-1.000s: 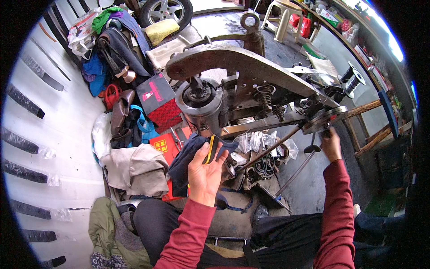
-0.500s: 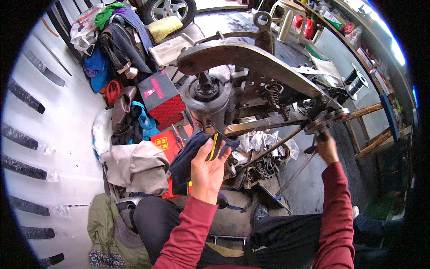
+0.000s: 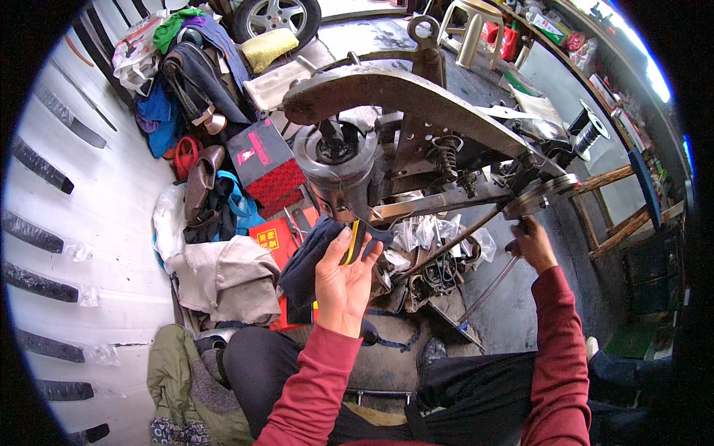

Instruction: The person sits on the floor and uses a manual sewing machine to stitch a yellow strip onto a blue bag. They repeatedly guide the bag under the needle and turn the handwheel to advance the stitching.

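I had my left hand (image 3: pixel 343 286) raised with the palm toward me, thumb on one side and fingers on the other, pinching a black strip with a yellow edge (image 3: pixel 355 239) between them. The strip stood nearly upright just under the lower end of the heavy metal machine (image 3: pixel 401 97), beside a dark navy cloth piece (image 3: pixel 306 260) that hung below the round housing; I cannot tell whether the two were joined.

My right hand (image 3: pixel 537 249) was off to the side, just beneath the machine's round wheel (image 3: pixel 541 199), with its fingers curled close to a dark knob (image 3: pixel 512 247). Whether they were gripping anything I cannot tell, since the back of the hand hid them. Maroon sleeves (image 3: pixel 311 383) covered both my forearms.

A coil spring (image 3: pixel 446 157) sat on the machine between my two hands, higher up, and a spool of dark thread (image 3: pixel 590 135) stood beyond the wheel. Left of the navy piece lay a beige cloth (image 3: pixel 227 282), with a dark-topped red box (image 3: pixel 260 152) farther away and scissors (image 3: pixel 294 224) on a flat red packet (image 3: pixel 274 236) nearer me. Past the machine stood a stool (image 3: pixel 474 26) and a spoked car wheel (image 3: pixel 277 16), a yellow cloth (image 3: pixel 268 50) near its tyre.
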Demonstrator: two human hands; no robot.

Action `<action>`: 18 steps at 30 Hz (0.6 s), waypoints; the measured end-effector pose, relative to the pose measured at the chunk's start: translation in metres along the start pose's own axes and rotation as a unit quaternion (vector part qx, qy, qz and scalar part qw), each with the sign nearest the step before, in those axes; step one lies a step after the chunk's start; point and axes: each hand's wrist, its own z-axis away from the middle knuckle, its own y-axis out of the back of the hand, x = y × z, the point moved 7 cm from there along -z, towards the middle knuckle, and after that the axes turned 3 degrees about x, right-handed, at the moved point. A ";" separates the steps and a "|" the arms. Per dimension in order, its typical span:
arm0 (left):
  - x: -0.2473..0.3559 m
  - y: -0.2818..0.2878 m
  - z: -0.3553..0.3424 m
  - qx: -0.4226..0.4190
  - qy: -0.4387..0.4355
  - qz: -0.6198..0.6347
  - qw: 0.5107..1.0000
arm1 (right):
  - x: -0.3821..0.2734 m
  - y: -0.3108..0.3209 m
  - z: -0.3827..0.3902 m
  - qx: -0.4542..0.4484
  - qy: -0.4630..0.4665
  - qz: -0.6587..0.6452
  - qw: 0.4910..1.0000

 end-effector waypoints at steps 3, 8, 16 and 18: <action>-0.001 0.003 0.000 0.006 0.002 -0.009 1.000 | -0.051 -0.009 0.032 -0.077 0.035 -0.193 0.978; 0.000 -0.001 -0.002 0.000 0.005 -0.017 1.000 | -0.069 0.120 0.007 0.268 0.216 0.064 0.937; -0.001 -0.001 -0.004 -0.013 0.006 -0.007 1.000 | -0.021 -0.017 0.020 -0.052 0.017 -0.074 0.996; -0.001 0.001 -0.004 -0.004 0.005 -0.019 1.000 | -0.059 0.017 0.030 -0.009 0.064 -0.116 0.991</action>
